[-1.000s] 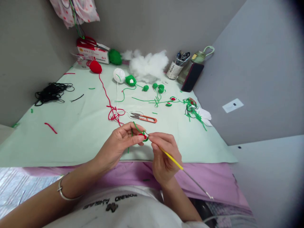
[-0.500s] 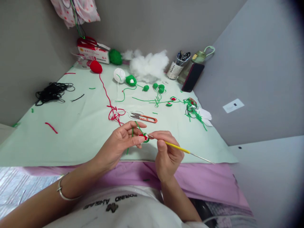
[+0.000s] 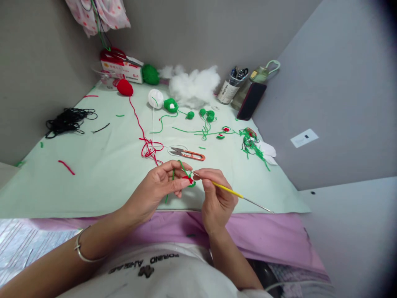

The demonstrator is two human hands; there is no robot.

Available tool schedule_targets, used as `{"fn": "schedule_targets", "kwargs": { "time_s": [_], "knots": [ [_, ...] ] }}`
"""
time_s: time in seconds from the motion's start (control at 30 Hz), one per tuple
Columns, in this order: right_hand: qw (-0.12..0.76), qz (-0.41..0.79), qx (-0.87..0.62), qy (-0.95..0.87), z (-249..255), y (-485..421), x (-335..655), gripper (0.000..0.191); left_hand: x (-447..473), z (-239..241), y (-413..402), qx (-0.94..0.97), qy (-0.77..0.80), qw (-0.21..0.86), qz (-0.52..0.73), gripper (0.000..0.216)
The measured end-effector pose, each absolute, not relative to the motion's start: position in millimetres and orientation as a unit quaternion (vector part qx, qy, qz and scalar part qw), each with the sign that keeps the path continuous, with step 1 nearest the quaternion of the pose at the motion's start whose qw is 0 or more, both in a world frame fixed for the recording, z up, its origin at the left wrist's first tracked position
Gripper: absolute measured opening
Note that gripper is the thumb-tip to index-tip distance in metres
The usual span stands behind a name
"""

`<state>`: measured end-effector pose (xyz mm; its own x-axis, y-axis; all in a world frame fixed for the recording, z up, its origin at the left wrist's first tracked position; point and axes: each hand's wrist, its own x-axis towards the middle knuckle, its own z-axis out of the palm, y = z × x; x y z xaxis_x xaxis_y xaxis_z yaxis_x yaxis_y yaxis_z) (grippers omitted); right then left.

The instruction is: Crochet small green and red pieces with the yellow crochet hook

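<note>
Between the thumb and fingers of my left hand (image 3: 164, 180) is a small red, white and green crochet piece (image 3: 191, 182). Green yarn (image 3: 182, 167) runs up from the piece over my left index finger, and a tail hangs below that hand. My right hand (image 3: 218, 198) grips a crochet hook (image 3: 228, 189) by its yellow handle, pen-like. The hook's metal tip is at the green yarn just above the piece; whether it passes through a stitch is too small to tell. Orange thread snips (image 3: 187, 154) lie just beyond my hands.
Red yarn (image 3: 151, 148) lies tangled left of the snips. Behind are a red yarn ball (image 3: 125, 87), a white ball (image 3: 155, 99), stuffing (image 3: 195, 86) and small green crochet pieces (image 3: 210, 116). Black yarn (image 3: 70, 121) is at left; a phone (image 3: 252, 101) leans on a bottle (image 3: 259, 74) at right.
My right hand and the crochet hook have shifted slightly left, with the hook's tip now higher, nearer my left index finger. My left hand stays almost still around the crochet piece.
</note>
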<state>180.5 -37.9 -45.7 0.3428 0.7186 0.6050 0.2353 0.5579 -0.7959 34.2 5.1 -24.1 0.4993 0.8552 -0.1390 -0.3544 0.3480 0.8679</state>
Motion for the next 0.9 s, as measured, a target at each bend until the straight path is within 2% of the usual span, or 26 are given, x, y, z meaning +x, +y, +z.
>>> {"fn": "schedule_targets", "kwargs": {
  "time_s": [0.17,0.4,0.5,0.6,0.8,0.9],
  "knots": [
    [0.699,0.164,-0.438,-0.541,-44.2,-36.0,179.3,0.021,32.2,-24.5,3.5,0.399,0.297,0.782,0.376,0.032],
    [0.698,0.235,-0.422,-0.528,-41.5,-35.3,181.1,0.015,31.9,-17.4,2.1,0.376,0.316,0.789,0.37,0.076],
    [0.695,0.242,-0.416,-0.534,-41.1,-35.8,181.8,0.015,30.9,-18.1,4.1,0.382,0.315,0.793,0.355,0.084],
    [0.696,0.251,-0.407,-0.536,-41.1,-35.9,181.6,0.014,30.6,-18.5,5.9,0.387,0.315,0.793,0.348,0.08],
    [0.709,0.227,-0.427,-0.513,-40.5,-34.9,180.6,0.015,32.7,-18.0,6.4,0.398,0.311,0.783,0.363,0.038],
    [0.704,0.213,-0.435,-0.519,-40.1,-35.2,180.9,0.015,32.8,-18.3,6.3,0.402,0.316,0.778,0.366,0.028]
  ]
}}
